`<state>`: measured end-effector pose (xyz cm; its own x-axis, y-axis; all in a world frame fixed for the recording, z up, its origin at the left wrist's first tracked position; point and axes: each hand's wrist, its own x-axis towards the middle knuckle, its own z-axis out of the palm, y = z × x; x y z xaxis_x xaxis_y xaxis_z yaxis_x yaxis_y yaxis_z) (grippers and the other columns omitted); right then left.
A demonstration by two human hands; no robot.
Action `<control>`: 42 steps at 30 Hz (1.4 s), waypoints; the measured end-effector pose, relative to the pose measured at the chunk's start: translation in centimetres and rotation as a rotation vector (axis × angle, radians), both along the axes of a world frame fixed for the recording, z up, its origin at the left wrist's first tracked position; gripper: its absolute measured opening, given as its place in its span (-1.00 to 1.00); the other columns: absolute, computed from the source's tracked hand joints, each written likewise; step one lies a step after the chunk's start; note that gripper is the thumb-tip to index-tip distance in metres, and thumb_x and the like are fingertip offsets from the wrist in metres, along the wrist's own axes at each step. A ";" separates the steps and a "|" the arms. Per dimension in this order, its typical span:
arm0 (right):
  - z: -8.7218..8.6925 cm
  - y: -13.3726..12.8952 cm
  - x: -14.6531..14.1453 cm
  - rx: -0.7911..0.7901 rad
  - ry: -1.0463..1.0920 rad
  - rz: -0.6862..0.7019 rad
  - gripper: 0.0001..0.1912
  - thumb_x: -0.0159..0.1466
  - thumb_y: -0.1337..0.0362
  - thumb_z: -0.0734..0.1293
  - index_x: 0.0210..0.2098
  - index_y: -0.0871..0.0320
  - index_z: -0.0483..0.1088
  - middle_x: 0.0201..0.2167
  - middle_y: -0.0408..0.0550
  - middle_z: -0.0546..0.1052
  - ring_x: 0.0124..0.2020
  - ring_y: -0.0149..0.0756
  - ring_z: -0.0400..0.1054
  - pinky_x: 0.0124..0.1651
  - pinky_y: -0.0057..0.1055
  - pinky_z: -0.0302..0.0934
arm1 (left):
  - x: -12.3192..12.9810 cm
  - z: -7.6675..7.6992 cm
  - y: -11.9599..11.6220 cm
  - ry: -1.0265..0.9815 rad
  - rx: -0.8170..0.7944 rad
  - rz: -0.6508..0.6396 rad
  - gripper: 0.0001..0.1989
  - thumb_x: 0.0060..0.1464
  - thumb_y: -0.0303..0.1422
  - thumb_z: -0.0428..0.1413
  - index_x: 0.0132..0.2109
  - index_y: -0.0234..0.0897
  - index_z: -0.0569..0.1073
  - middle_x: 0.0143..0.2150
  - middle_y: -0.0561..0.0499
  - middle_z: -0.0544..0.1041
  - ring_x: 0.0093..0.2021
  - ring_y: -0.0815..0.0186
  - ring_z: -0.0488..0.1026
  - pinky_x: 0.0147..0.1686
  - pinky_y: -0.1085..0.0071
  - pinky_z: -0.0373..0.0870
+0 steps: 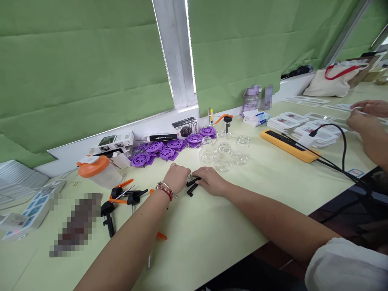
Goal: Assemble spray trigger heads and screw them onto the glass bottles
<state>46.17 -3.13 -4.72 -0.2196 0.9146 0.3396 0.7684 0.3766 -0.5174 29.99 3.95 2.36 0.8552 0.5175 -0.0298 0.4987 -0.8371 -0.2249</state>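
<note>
Above the middle of the table, my left hand (pixel 177 178) is closed, its fingers curled toward the right hand; what they grip is hidden. Close beside it, my right hand (pixel 211 181) is closed, with thumb and fingers on a small black plastic piece (pixel 192 189) shaped like a bent handle. Some small light detail shows between the two hands, too little to name. Left of my forearm lie several black-and-orange crank parts (pixel 133 198) with metal rods. Beyond my hands stand clear glass jars (pixel 224 157), one of them behind with a black-and-orange crank top (pixel 227 121).
Purple plastic discs (pixel 141 159) are piled by the wall beside small boxes (pixel 115 141). A shaker cup with an orange lid (pixel 98 169) stands at left. To the right are a yellow power strip (pixel 287 145), stacked white cards (pixel 286 122) and another person's hands (pixel 366 117).
</note>
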 end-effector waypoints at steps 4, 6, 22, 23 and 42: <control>0.1 -0.1 0.0 -0.004 -0.006 -0.003 -0.73 0.26 0.32 0.24 -0.05 0.10 0.37 -0.11 -0.01 0.50 0.01 -0.14 0.28 0.03 -0.18 0.08 | 0.1 0.4 -0.2 -0.020 -0.008 -0.012 -0.80 -0.06 -0.60 -0.03 -0.37 -0.30 0.45 -0.44 -0.09 0.52 -0.36 0.18 0.46 -0.22 0.26 0.15; 0.2 -0.2 0.0 -0.005 -0.009 -0.004 -0.73 0.26 0.31 0.23 -0.04 0.10 0.37 -0.11 -0.01 0.50 0.01 -0.15 0.28 0.03 -0.19 0.08 | 0.1 0.5 -0.3 -0.033 -0.015 -0.015 -0.81 -0.04 -0.59 -0.03 -0.39 -0.30 0.44 -0.43 -0.09 0.52 -0.36 0.18 0.46 -0.22 0.26 0.15; 0.5 -0.3 -0.1 -0.028 0.015 -0.007 -0.71 0.24 0.32 0.26 -0.03 0.09 0.38 -0.08 0.01 0.50 0.03 -0.13 0.27 0.05 -0.15 0.07 | -0.7 1.1 0.1 -0.199 -0.139 0.273 -0.85 -0.06 -0.50 -0.01 -0.40 -0.24 0.43 -0.45 0.00 0.53 -0.37 0.25 0.44 -0.26 0.34 0.26; 0.5 -0.3 -0.1 -0.029 0.022 -0.004 -0.71 0.24 0.32 0.26 -0.04 0.09 0.38 -0.09 0.00 0.50 0.03 -0.14 0.27 0.05 -0.15 0.07 | -0.6 1.0 0.3 -0.206 -0.139 0.306 -0.86 -0.05 -0.49 -0.01 -0.39 -0.24 0.44 -0.42 -0.02 0.54 -0.36 0.24 0.45 -0.26 0.34 0.27; 0.0 -0.5 0.1 0.024 0.159 -0.040 -0.76 0.19 0.35 0.30 -0.13 0.14 0.41 -0.13 0.04 0.42 -0.11 -0.20 0.31 -0.04 -0.22 0.19 | 1.5 -1.3 0.9 -0.178 -0.301 0.297 -0.67 -0.16 -0.57 0.03 -0.26 -0.19 0.56 -0.26 -0.03 0.59 -0.19 0.21 0.48 -0.10 0.30 0.28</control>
